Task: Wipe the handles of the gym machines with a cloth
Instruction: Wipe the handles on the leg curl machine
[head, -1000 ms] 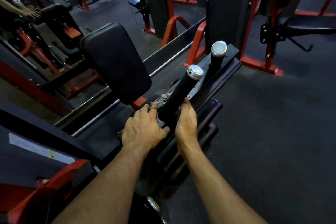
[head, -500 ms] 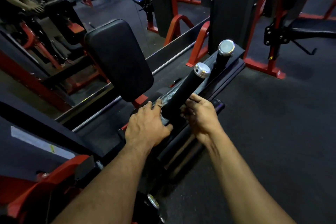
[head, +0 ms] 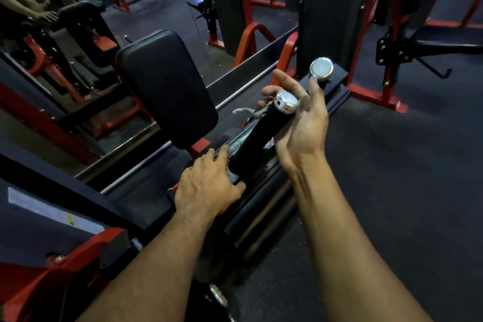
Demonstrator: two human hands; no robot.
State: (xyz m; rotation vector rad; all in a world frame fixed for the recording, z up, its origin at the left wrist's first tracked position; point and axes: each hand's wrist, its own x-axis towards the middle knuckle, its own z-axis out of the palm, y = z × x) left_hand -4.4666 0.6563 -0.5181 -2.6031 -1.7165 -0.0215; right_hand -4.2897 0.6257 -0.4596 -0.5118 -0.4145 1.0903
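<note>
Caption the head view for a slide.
Left hand steadies the black handle's base while the right hand reaches its chrome cap.

The room is a dim gym with a dark rubber floor. Red steel frames and black uprights stand at the back. A black padded cushion is at the left (it looks shiny), beside a large mirror that reflects other machines.
</note>
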